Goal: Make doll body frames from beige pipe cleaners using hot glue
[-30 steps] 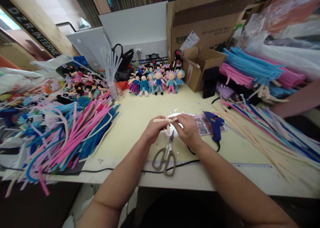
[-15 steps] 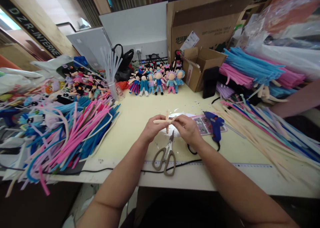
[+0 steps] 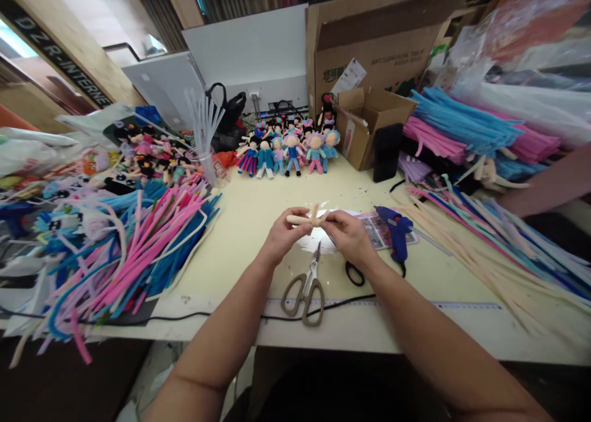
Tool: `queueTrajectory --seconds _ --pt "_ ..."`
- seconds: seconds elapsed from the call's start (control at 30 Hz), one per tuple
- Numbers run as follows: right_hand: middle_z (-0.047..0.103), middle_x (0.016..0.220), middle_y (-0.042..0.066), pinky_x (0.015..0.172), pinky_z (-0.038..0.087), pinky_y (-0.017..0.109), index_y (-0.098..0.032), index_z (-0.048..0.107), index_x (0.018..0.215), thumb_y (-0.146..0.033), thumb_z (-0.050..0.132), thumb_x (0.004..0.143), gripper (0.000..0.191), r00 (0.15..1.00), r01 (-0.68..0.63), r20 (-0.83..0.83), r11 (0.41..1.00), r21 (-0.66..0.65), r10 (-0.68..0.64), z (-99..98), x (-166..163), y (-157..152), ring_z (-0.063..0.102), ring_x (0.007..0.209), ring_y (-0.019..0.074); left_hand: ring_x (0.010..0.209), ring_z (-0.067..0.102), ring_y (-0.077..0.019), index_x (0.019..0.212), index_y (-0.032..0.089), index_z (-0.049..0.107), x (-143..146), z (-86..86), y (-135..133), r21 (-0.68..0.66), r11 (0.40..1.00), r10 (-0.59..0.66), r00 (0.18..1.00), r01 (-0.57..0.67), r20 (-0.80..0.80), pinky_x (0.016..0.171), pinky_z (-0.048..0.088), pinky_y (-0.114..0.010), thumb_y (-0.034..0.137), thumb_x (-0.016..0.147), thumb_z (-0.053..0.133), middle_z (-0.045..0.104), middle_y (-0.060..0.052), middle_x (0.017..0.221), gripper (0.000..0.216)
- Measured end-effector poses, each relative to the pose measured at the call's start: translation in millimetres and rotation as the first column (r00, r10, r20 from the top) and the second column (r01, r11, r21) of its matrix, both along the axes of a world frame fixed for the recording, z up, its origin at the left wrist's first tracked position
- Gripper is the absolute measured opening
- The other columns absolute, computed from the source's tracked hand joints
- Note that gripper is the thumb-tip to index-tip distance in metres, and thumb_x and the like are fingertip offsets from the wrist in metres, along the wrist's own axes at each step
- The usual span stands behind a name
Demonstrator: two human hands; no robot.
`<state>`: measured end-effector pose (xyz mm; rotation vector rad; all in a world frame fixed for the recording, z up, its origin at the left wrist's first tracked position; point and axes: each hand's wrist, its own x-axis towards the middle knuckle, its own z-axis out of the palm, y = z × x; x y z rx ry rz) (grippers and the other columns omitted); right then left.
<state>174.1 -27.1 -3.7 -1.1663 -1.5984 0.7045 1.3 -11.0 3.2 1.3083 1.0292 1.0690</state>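
Observation:
Both hands meet over the middle of the table, holding one small piece of bent beige pipe cleaners between them. My left hand is closed, thumb and fingers pinching the piece's left part. From the right, my right hand pinches its other end. A short beige strand sticks up between the two hands. Just below lie grey-handled scissors, blades pointing toward the hands. A blue glue gun rests to the right, beside a printed picture sheet partly under my right hand.
Pink, blue and white pipe cleaners heap up at left; beige ones spread at right. Finished dolls stand at the back near a small cardboard box and a black phone-like slab. A black cable crosses the front by a ruler.
The beige piece has turned in my fingers; the strand that hung below it no longer shows. My right hand has shifted slightly, and more of a black loop shows beside its wrist.

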Motion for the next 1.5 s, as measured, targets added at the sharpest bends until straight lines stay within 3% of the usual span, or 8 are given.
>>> queueTrajectory --seconds 0.1,0.17,0.27,0.4,0.73,1.13,1.33,1.5 --pt "0.066 0.082 0.004 0.075 0.04 0.033 -0.02 0.064 0.082 -0.028 0.055 0.085 0.013 0.978 0.093 0.164 0.973 0.209 -0.128 3.1 1.9 -2.9 0.058 0.079 0.0182 0.055 0.044 -0.0081 0.076 0.016 0.057 1.1 -4.4 2.2 -0.031 0.993 0.117 0.993 -0.116 0.019 0.054 0.034 -0.021 0.051 0.071 0.062 0.052 0.003 0.06 0.036" --pt "0.067 0.085 0.005 0.08 0.037 0.035 -0.02 0.064 0.086 -0.027 0.053 0.086 0.013 0.939 0.114 0.274 0.94 0.321 -0.208 5.5 1.5 -5.8 0.058 0.083 0.0192 0.049 0.04 -0.0075 0.062 0.015 0.053 2.2 -7.7 2.5 -0.123 0.992 0.025 0.999 -0.021 0.031 0.05 0.03 -0.022 0.061 0.075 0.052 0.047 0.002 0.052 0.047" --pt "0.067 0.089 0.004 0.082 0.033 0.036 -0.021 0.064 0.09 -0.027 0.051 0.088 0.014 0.892 0.079 0.379 0.909 0.409 -0.248 6.6 -1.3 -9.5 0.057 0.087 0.0189 0.046 0.042 -0.0076 0.063 0.014 0.057 6.0 -9.8 0.5 -0.306 0.942 -0.099 0.986 0.135 0.132 0.047 0.03 -0.022 0.067 0.073 0.047 0.05 0.0 0.052 0.055" --pt "0.067 0.091 0.004 0.081 0.032 0.035 -0.021 0.064 0.092 -0.026 0.051 0.089 0.014 0.866 0.026 0.437 0.893 0.45 -0.245 4.1 -4.7 -10.5 0.057 0.087 0.0178 0.048 0.043 -0.0064 0.071 0.014 0.059 11.2 -6.2 -2.5 -0.419 0.895 -0.041 0.963 0.154 0.267 0.047 0.031 -0.019 0.059 0.068 0.061 0.051 0.001 0.057 0.044" --pt "0.067 0.096 0.006 0.084 0.03 0.037 -0.022 0.063 0.097 -0.027 0.048 0.09 0.017 0.871 0.008 0.444 0.909 0.418 -0.212 2.5 -6.1 -11.0 0.056 0.092 0.0201 0.051 0.041 -0.0057 0.066 0.014 0.058 5.3 1.1 -1.6 -0.397 0.88 -0.104 0.921 0.261 0.375 0.049 0.032 -0.019 0.029 0.066 0.066 0.047 0.002 0.058 0.017" --pt "0.067 0.095 0.005 0.084 0.032 0.036 -0.021 0.062 0.096 -0.029 0.05 0.09 0.016 0.911 0.012 0.386 0.943 0.333 -0.147 1.5 -6.9 -10.6 0.056 0.092 0.0197 0.061 0.052 -0.0097 0.076 0.013 0.064 0.8 1.5 0.2 -0.301 0.942 -0.083 0.971 0.15 0.226 0.057 0.036 -0.022 0.025 0.063 0.069 0.061 -0.003 0.068 0.018" --pt "0.067 0.093 0.005 0.082 0.033 0.035 -0.021 0.062 0.094 -0.028 0.049 0.09 0.015 0.924 -0.001 0.368 0.96 0.28 -0.107 2.4 -7.5 -10.6 0.056 0.09 0.02 0.064 0.052 -0.0112 0.074 0.013 0.064 -1.3 5.5 -0.1 -0.196 0.977 -0.069 0.995 0.082 0.071 0.06 0.037 -0.024 0.03 0.06 0.073 0.06 -0.001 0.069 0.024" --pt "0.066 0.09 0.004 0.079 0.034 0.034 -0.021 0.063 0.093 -0.028 0.051 0.089 0.014 0.926 -0.005 0.366 0.968 0.252 -0.091 2.9 -7.4 -10.4 0.056 0.087 0.0191 0.068 0.055 -0.0124 0.076 0.014 0.064 -4.8 2.0 1.5 -0.139 0.988 -0.06 0.996 0.07 0.069 0.066 0.039 -0.025 0.03 0.059 0.076 0.063 -0.001 0.072 0.027"
